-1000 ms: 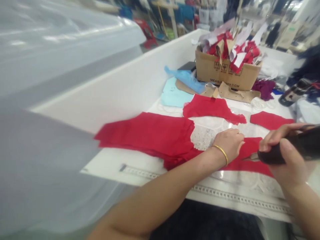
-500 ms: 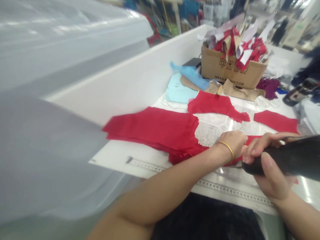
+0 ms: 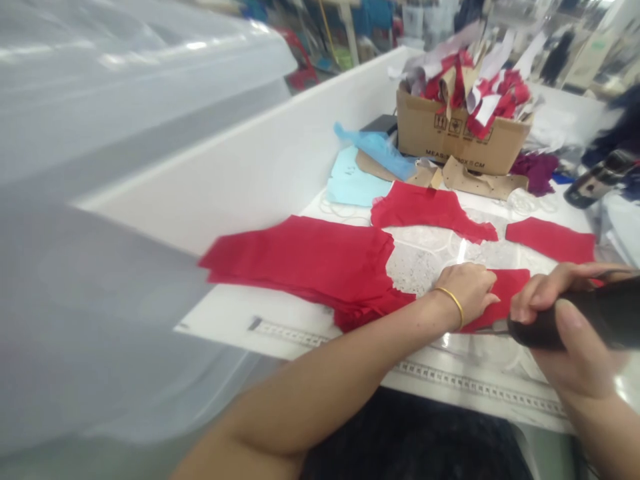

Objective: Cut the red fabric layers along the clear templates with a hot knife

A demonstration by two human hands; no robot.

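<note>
My left hand [image 3: 465, 288], with a gold bangle at the wrist, presses down on a red fabric piece [image 3: 515, 287] near the table's front edge. Its fingers are curled and bunched together on the cloth, thumb out to the right. At the right, my right hand [image 3: 570, 320] is wrapped around a thick black-handled tool [image 3: 610, 313]. A thin greyish metal part shows left of the handle, by the cloth's edge; motion blur hides what kind of tool it is. Beside my left forearm lies a stack of red fabric pieces [image 3: 305, 260].
More red cut pieces [image 3: 430, 210] lie behind my hands over white pattern shapes. A measuring tape [image 3: 475, 383] runs along the front edge. Farther back stand a cardboard box [image 3: 460, 137] full of scraps, light blue card [image 3: 355, 180] and a dark bottle [image 3: 597, 180]. A white partition [image 3: 280, 143] borders the left.
My right hand has moved right with the black-handled tool, away from my left hand. My left hand stays on the red fabric, its thumb now showing. The view has shifted slightly.
</note>
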